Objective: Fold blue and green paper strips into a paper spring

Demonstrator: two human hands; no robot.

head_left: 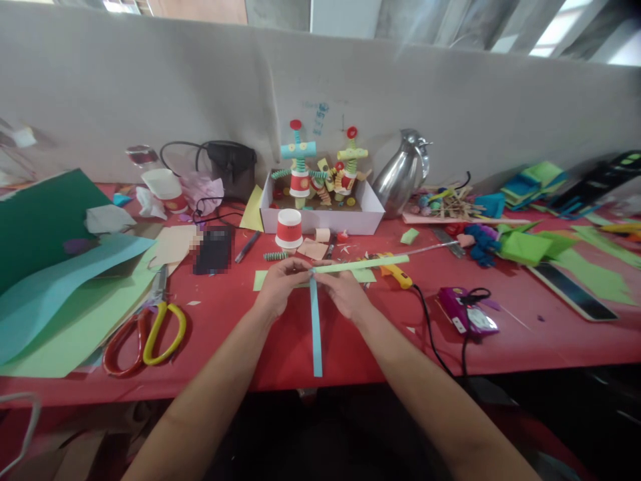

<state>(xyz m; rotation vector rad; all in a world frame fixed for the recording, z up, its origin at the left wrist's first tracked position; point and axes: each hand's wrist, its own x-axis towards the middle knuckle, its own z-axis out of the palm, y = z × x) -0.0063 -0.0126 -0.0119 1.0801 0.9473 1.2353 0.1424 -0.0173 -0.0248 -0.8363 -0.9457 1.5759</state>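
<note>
Left hand (279, 286), one: bare, fingers curled inward, fingertips in a pinch. Right hand (346, 292), one: bare, fingers bent inward, tips just beside the left's. Left forearm (215, 394), right forearm (431, 387): bare, behind their hands, wider apart toward the body.

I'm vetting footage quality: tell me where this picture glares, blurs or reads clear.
Head view: washed-out brightness at top right; bright highlights on the metal jug; wall writing too soft to read; pixelated blocks over part of the dark flat object; blue strip and green strip clearly outlined.
</note>
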